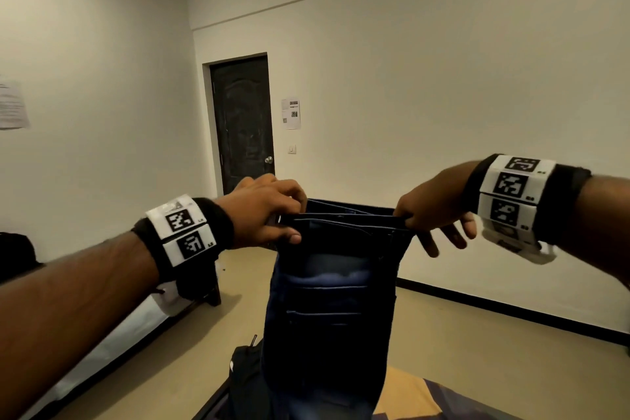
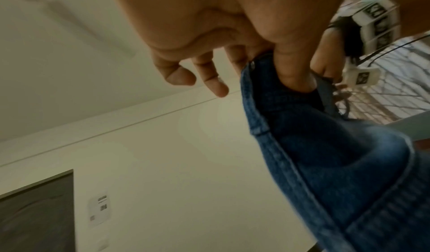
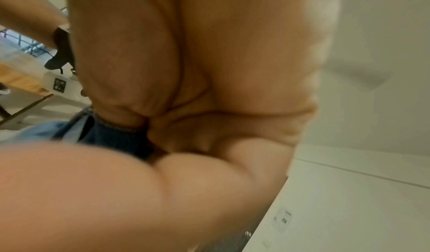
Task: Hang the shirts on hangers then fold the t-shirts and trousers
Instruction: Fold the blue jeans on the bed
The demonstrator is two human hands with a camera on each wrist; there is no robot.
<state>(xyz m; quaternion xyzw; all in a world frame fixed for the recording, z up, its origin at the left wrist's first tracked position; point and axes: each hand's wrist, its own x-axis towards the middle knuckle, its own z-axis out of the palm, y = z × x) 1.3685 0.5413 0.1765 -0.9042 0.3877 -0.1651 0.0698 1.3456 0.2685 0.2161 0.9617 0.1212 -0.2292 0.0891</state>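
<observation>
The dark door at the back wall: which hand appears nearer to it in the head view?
Left. The left hand overlaps the dark door bottom; the right hand is off to its right.

Looking like a plain bedroom in a home or hostel. Bare off-white walls (image 1: 426, 85) running up to a white ceiling, beige tiled floor (image 1: 477, 344) w/ dark skirting along the base. Dark panelled door (image 1: 243, 123) w/ round knob sitting at the far corner, light switch (image 1: 291, 149) beside it, printed paper notice (image 1: 290, 113) stuck above that, another sheet (image 1: 13, 105) on the left wall. Low bed (image 1: 112, 341) w/ white mattress standing along the left wall; a patterned bedspread (image 1: 419, 395) showing at the bottom edge.
</observation>
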